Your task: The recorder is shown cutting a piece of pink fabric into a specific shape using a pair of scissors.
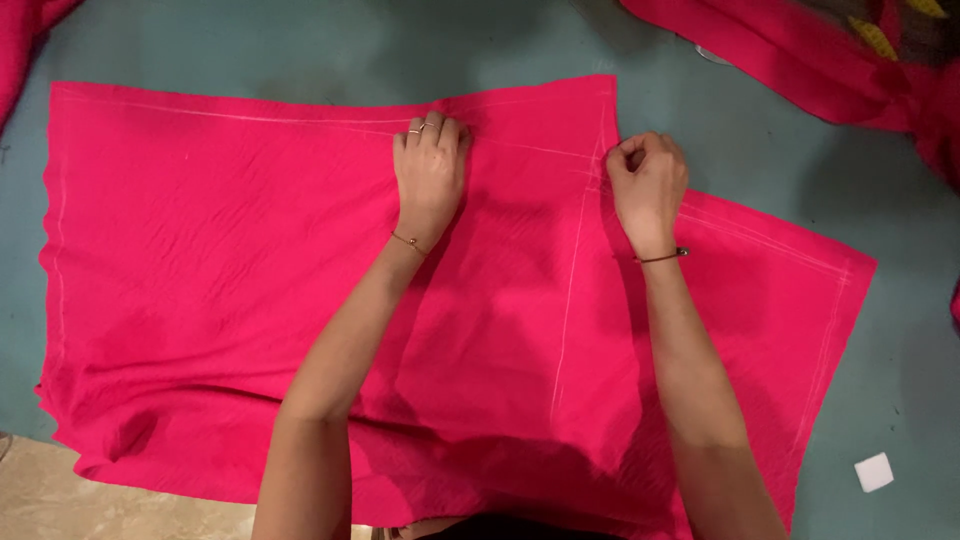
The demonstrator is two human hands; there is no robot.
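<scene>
Across the middle of the teal-grey work surface [300, 50] lies a large piece of bright pink crinkled fabric [220, 300], spread flat and marked with thin pale chalk lines near its edges and down a vertical line right of centre. Its far edge runs close to the far edge of the surface; its near edge reaches the person's body. The left hand [430, 170] rests palm down on the fabric near the far edge, fingers together and slightly curled, pressing the cloth; rings show on two fingers. The right hand [648, 185] sits just beside the upper end of the vertical chalk line, fingers closed in a loose fist pinching the fabric edge. More pink fabric [800, 55] lies bunched at the far right corner. A small white square chalk piece [874, 472] lies near the near right corner, well apart from both hands.
</scene>
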